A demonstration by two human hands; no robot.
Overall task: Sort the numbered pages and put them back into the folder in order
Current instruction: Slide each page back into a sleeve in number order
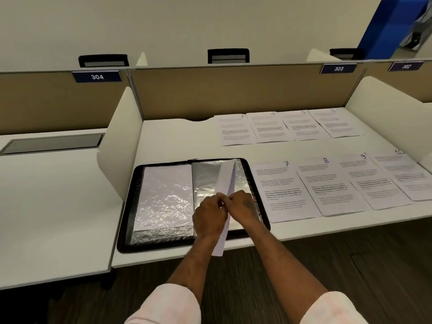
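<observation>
Covering white desk (177, 141) — numbered pages (282, 190), beige partition (233, 90)

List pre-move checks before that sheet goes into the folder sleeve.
1. Folder open and flat on the desk: ok.
2. Sheet held securely: ok, the left hand and right hand both pinch it over the folder's right half.
3. Number on the held sheet confirmed: cannot tell, it is seen nearly edge-on.
4. Right sleeve opened to take it: cannot tell, glare hides its edge.
5. Remaining pages laid out in order: ok, the back row reads 3 to 6 and the front row reads 7 to 10.
6. Left sleeve already filled: cannot tell, it is all reflections.
</observation>
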